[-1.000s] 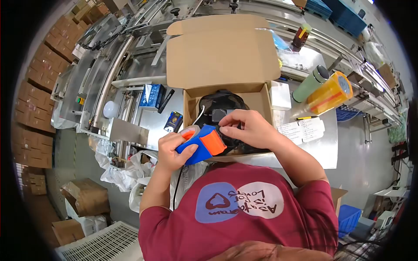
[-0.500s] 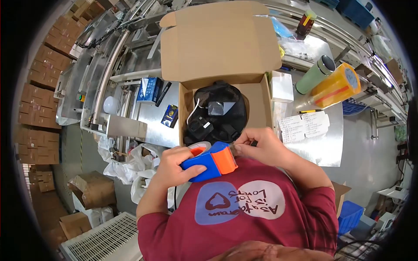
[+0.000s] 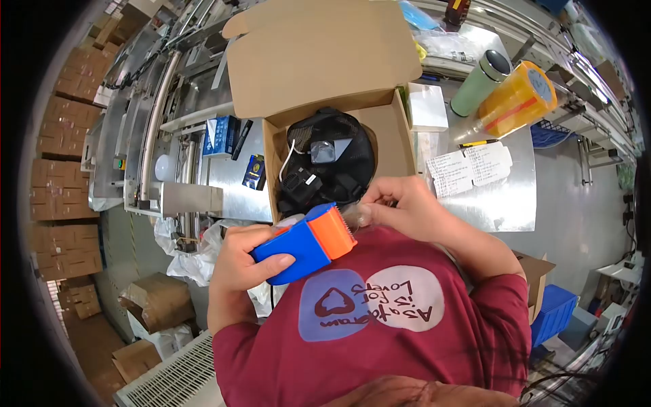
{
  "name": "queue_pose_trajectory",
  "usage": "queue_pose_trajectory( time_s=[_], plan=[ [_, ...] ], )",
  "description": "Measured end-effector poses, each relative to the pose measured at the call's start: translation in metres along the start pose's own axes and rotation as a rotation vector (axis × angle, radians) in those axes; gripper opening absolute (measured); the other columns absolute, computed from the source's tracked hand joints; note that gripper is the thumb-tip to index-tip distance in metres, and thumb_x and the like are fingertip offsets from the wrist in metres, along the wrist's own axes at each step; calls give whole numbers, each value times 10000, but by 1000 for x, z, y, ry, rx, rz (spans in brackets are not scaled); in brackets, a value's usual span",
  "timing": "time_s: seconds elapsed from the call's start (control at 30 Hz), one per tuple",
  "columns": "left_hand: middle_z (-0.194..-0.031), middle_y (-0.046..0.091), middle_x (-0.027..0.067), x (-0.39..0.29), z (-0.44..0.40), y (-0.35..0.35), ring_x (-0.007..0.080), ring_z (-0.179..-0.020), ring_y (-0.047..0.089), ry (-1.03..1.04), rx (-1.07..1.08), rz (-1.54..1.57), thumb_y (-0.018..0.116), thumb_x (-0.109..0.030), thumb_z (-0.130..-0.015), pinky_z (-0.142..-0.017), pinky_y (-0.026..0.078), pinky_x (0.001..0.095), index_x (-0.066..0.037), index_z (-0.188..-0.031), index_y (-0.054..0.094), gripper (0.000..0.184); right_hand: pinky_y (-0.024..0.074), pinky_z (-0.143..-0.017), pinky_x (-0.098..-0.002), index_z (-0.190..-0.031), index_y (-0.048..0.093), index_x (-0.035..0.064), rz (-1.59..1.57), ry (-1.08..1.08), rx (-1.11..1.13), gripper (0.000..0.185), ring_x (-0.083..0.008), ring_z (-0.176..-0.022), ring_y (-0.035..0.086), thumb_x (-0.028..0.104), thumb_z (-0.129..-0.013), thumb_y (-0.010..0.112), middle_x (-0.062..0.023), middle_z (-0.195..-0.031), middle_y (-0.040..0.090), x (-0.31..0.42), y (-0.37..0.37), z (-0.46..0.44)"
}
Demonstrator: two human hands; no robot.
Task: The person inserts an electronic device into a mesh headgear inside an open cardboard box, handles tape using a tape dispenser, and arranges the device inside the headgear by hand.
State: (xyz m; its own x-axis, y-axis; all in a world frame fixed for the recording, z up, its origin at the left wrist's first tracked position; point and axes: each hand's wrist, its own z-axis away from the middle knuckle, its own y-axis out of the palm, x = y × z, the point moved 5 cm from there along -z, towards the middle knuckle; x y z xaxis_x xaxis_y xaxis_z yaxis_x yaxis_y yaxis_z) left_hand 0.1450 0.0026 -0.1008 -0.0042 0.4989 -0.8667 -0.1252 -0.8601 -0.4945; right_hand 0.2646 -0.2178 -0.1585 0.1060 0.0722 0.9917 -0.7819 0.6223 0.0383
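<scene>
My left hand (image 3: 247, 256) is wrapped round a blue and orange tape dispenser (image 3: 298, 249), held in front of the shirt with its toothed edge facing right. Just right of that edge, my right hand (image 3: 400, 207) pinches a short piece of clear tape (image 3: 357, 216) between thumb and fingers. Beyond both hands lies an open cardboard box (image 3: 393, 139), its lid (image 3: 322, 57) folded back. Inside the box are a black mesh bag (image 3: 339, 125), black adapters (image 3: 300, 186) and a white cable (image 3: 288, 156).
Right of the box are a white box (image 3: 427, 107), a green bottle (image 3: 480, 83), a yellow tape roll (image 3: 517, 98), handwritten notes (image 3: 468, 168) and a yellow pen (image 3: 478, 144). Left of it lie a blue box (image 3: 221, 136), a black marker (image 3: 241, 140) and a small dark packet (image 3: 254, 172).
The dispenser has tilted and shifted slightly left, away from my right hand. My right hand, earlier over the box, has drawn back towards the shirt with tape in its fingers. The view has shifted.
</scene>
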Motion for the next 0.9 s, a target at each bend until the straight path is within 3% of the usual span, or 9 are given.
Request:
queue_pose_trajectory(
  time_s=[0.1,0.2,0.3,0.4,0.5,0.6,0.7,0.8,0.9],
  plan=[
    [-597,593,111,-4,-4,2,165,-517,573,-59,-50,-64,785,-271,-743,-503,421,299,51,-834,705,344,553,-655,-270,-896,646,-32,46,-5,8,125,-137,-689,693,93,-902,654,-98,-760,704,0,1,-5],
    [-617,612,137,-7,-13,7,185,-516,589,-95,-78,-168,782,-256,-748,-516,438,302,45,-866,712,330,547,-636,-308,-910,658,6,402,-175,-78,143,-216,-663,697,143,-878,683,-124,-772,703,2,-3,-12],
    [-623,615,143,-8,-20,11,191,-519,594,-62,-81,-198,783,-250,-753,-519,445,306,39,-879,713,323,533,-636,-349,-914,677,38,531,-239,-134,151,-276,-682,678,171,-849,706,-141,-783,686,-2,-8,-18],
    [-628,618,143,-12,-25,11,191,-523,599,-36,-60,-194,782,-262,-761,-520,446,305,36,-885,713,330,520,-632,-359,-876,692,43,505,-402,-214,123,-268,-675,663,161,-846,714,-126,-781,671,2,-16,-19],
    [-620,613,138,-11,-26,10,188,-523,599,-43,-74,-116,781,-271,-767,-518,443,299,34,-865,710,328,508,-636,-359,-832,695,32,450,-329,-188,119,-258,-681,644,148,-843,719,-106,-787,647,4,-24,-16],
    [-628,619,141,-7,-29,11,195,-525,604,-132,-28,-155,770,-286,-777,-519,448,305,27,-858,709,330,502,-643,-357,-807,687,9,254,-119,-141,129,-250,-703,634,128,-844,719,-93,-780,629,3,-26,-12],
    [-664,646,153,-17,-42,18,255,-547,629,-121,14,-263,746,-320,-802,-535,469,341,15,-883,710,347,489,-660,-358,-827,690,8,310,-185,-175,71,-244,-729,615,76,-825,709,-101,-772,621,8,-26,-7],
    [-699,660,166,-26,-55,26,329,-606,645,-34,-39,-391,721,-355,-825,-564,486,382,8,-904,705,371,478,-606,-301,-797,675,24,646,-421,-268,61,-190,-692,581,6,-775,729,-50,-767,609,14,-25,-4],
    [-697,650,175,9,-66,33,371,-648,641,-97,-228,-712,707,-374,-836,-577,485,406,10,-876,690,386,485,-615,-304,-788,658,36,771,-773,-518,129,-207,-684,580,-55,-722,722,-44,-768,608,47,-30,20]
  ],
)
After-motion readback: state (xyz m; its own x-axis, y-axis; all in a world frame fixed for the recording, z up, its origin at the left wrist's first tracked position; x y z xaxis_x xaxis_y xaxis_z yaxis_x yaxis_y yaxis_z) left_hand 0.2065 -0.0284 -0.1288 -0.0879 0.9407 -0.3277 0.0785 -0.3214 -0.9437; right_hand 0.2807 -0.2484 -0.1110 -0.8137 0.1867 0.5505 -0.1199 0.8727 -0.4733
